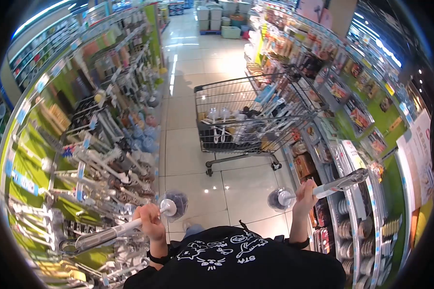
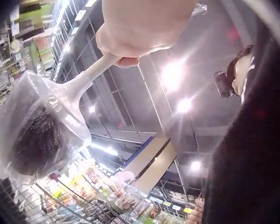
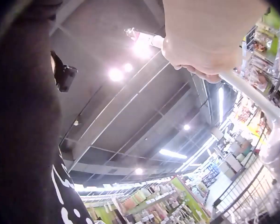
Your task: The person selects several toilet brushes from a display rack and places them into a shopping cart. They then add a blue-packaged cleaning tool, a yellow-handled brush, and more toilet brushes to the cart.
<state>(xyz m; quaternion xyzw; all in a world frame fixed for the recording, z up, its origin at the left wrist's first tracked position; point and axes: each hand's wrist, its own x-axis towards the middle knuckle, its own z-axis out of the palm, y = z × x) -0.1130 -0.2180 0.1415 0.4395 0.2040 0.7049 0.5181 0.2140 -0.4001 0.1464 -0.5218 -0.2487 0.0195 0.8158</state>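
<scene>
Each hand grips a long-handled toilet brush by its white handle. In the head view my left hand [image 1: 151,221] is at the lower left, curled round a handle near its head. That left toilet brush [image 1: 177,204] has a dark bristle head in clear plastic, and its handle slants down toward the left shelf. In the left wrist view the wrapped toilet brush [image 2: 39,135] shows dark bristles under a white collar. My right hand [image 1: 305,195] holds a second toilet brush [image 1: 279,198], its plastic-covered handle rising toward the right shelf. Its head reaches the right wrist view's edge.
A wire shopping cart [image 1: 236,155] stands ahead in the aisle, loaded with white-handled, plastic-wrapped goods. Hanging brushes and household tools crowd the left shelves [image 1: 21,180]. Packaged wares fill the right shelves [image 1: 354,212]. Tiled floor [image 1: 185,151] runs between; stacked bins [image 1: 210,19] stand far off.
</scene>
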